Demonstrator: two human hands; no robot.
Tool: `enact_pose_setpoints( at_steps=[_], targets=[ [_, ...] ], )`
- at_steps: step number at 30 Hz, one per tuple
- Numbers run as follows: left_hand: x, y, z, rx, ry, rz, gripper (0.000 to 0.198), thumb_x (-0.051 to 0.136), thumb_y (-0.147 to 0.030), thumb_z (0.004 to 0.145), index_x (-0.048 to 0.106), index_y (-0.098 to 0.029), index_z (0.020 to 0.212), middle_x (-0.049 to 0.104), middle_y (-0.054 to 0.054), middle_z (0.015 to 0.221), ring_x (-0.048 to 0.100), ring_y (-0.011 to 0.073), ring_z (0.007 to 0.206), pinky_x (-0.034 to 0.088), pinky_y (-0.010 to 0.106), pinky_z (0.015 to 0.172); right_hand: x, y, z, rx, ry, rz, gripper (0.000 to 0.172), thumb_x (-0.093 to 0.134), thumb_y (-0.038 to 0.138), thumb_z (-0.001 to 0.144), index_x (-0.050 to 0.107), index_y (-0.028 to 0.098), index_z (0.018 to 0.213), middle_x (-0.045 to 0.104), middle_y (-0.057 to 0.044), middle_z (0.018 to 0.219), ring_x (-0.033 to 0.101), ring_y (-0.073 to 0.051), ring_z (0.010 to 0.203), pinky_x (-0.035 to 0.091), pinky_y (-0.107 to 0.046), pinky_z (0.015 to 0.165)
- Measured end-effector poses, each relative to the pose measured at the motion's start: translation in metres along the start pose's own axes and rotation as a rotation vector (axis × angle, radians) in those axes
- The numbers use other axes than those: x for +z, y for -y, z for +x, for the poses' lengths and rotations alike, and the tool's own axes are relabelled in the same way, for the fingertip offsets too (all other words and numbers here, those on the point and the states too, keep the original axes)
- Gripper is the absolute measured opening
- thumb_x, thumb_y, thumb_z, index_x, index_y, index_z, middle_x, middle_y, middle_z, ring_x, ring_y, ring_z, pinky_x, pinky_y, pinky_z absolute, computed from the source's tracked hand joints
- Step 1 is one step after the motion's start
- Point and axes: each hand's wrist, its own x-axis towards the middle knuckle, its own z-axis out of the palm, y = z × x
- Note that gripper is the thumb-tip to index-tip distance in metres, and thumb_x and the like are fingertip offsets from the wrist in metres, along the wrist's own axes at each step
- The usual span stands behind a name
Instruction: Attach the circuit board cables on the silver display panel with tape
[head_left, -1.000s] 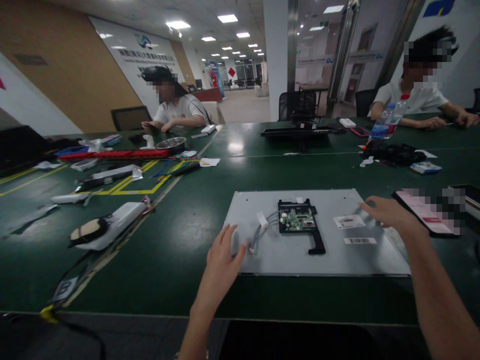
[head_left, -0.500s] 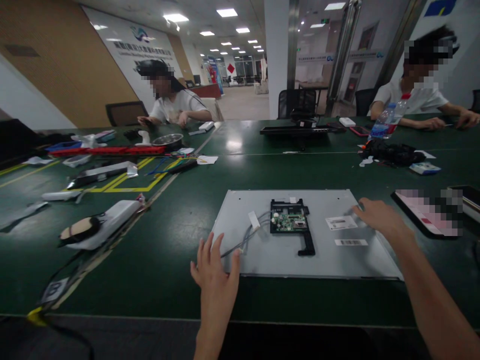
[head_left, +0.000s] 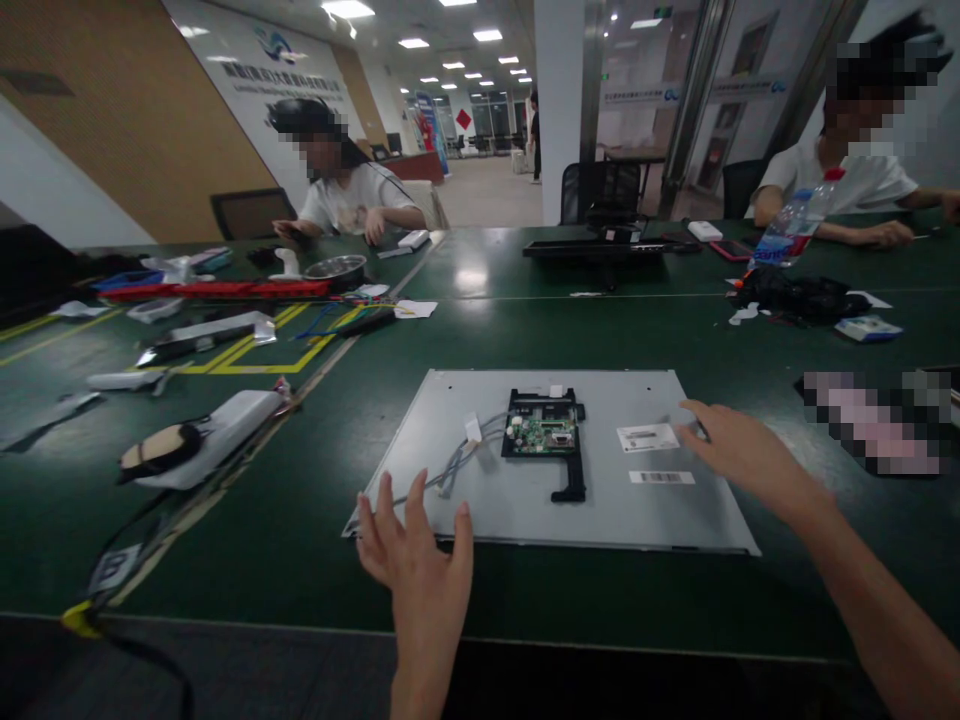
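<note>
A flat grey metal panel (head_left: pixel 600 500) lies on the green table (head_left: pixel 315 520) in front of me. In its middle sits a green circuit board (head_left: pixel 541 432) in a black bracket, with grey and blue wires (head_left: pixel 457 460) running off to the left. Two white labels (head_left: pixel 646 438) are stuck to its right half. My left hand (head_left: pixel 416 550) hovers with spread fingers over the panel's near left corner and holds nothing. My right hand (head_left: pixel 739 450) lies flat on the panel's right side beside the labels, fingers stretched out.
A white device (head_left: pixel 202 445) with a black pad lies at the left. Further back are a red bar (head_left: pixel 217 290), a metal bowl (head_left: pixel 335 268), loose wires and paper. Black parts (head_left: pixel 799 297), a water bottle (head_left: pixel 795 225) and a monitor (head_left: pixel 600 250) stand at the back. Two people sit across the table.
My left hand has drawn back from the wires toward the panel's near left corner and opened its fingers. The panel has shifted left in view. My right hand stays on its right side.
</note>
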Motion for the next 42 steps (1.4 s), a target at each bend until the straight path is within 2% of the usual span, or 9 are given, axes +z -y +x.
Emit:
enact_pose_setpoints(
  at_steps=[2, 4, 6, 8, 12, 21, 42],
  targets=[
    [0.002, 0.003, -0.001, -0.003, 0.011, -0.014, 0.048, 0.05, -0.038, 0.091, 0.049, -0.016, 0.133, 0.03, 0.018, 0.152, 0.012, 0.0359, 0.146, 0.016, 0.059, 0.114, 0.016, 0.002, -0.012, -0.106, -0.045, -0.063, 0.055, 0.037, 0.05, 0.093, 0.053, 0.018, 0.135, 0.06, -0.018, 0.126, 0.058, -0.036, 0.113, 0.049, -0.05, 0.089],
    [0.003, 0.005, -0.002, 0.003, 0.025, -0.042, 0.047, 0.051, -0.038, 0.091, 0.049, -0.017, 0.133, 0.031, 0.017, 0.152, 0.013, 0.0349, 0.146, 0.016, 0.058, 0.115, 0.03, 0.001, -0.022, -0.157, -0.116, -0.092, 0.057, 0.035, 0.049, 0.094, 0.047, 0.019, 0.142, 0.045, -0.018, 0.145, 0.041, -0.038, 0.133, 0.044, -0.055, 0.099],
    [0.002, 0.006, -0.002, 0.005, 0.049, -0.077, 0.046, 0.051, -0.038, 0.091, 0.049, -0.019, 0.133, 0.032, 0.016, 0.152, 0.014, 0.0341, 0.146, 0.016, 0.057, 0.115, 0.038, -0.001, -0.027, -0.222, -0.137, -0.088, 0.056, 0.035, 0.047, 0.095, 0.041, 0.023, 0.146, 0.027, -0.012, 0.157, 0.023, -0.036, 0.144, 0.033, -0.056, 0.109],
    [0.002, 0.007, -0.002, -0.006, 0.066, -0.114, 0.045, 0.051, -0.038, 0.091, 0.048, -0.02, 0.133, 0.032, 0.015, 0.152, 0.014, 0.0335, 0.147, 0.016, 0.057, 0.116, 0.04, -0.001, -0.027, -0.311, -0.097, -0.065, 0.055, 0.036, 0.045, 0.096, 0.036, 0.028, 0.148, 0.018, -0.005, 0.162, 0.014, -0.032, 0.148, 0.024, -0.055, 0.115],
    [0.002, 0.009, -0.001, -0.043, 0.073, -0.172, 0.043, 0.052, -0.036, 0.09, 0.049, -0.022, 0.131, 0.034, 0.014, 0.15, 0.016, 0.0331, 0.146, 0.017, 0.057, 0.116, 0.037, 0.006, -0.021, -0.407, -0.016, -0.016, 0.054, 0.032, 0.044, 0.098, 0.028, 0.033, 0.151, 0.022, -0.001, 0.161, 0.018, -0.026, 0.147, 0.02, -0.052, 0.117],
    [0.0, 0.009, 0.0, -0.016, 0.035, -0.212, 0.043, 0.052, -0.034, 0.091, 0.047, -0.021, 0.132, 0.036, 0.014, 0.149, 0.018, 0.0304, 0.146, 0.019, 0.052, 0.117, 0.045, 0.043, -0.005, -0.437, -0.058, -0.004, 0.053, 0.033, 0.043, 0.098, 0.032, 0.03, 0.15, 0.027, -0.005, 0.159, 0.021, -0.028, 0.146, 0.02, -0.053, 0.116],
    [-0.004, 0.014, -0.001, -0.092, 0.097, -0.325, 0.033, 0.051, -0.029, 0.092, 0.053, -0.024, 0.124, 0.043, 0.01, 0.144, 0.026, 0.0264, 0.143, 0.024, 0.049, 0.117, 0.052, 0.109, 0.021, -0.441, -0.087, 0.056, 0.051, 0.032, 0.043, 0.098, 0.039, 0.028, 0.147, 0.034, -0.006, 0.156, 0.025, -0.029, 0.145, 0.023, -0.054, 0.114]
  ],
)
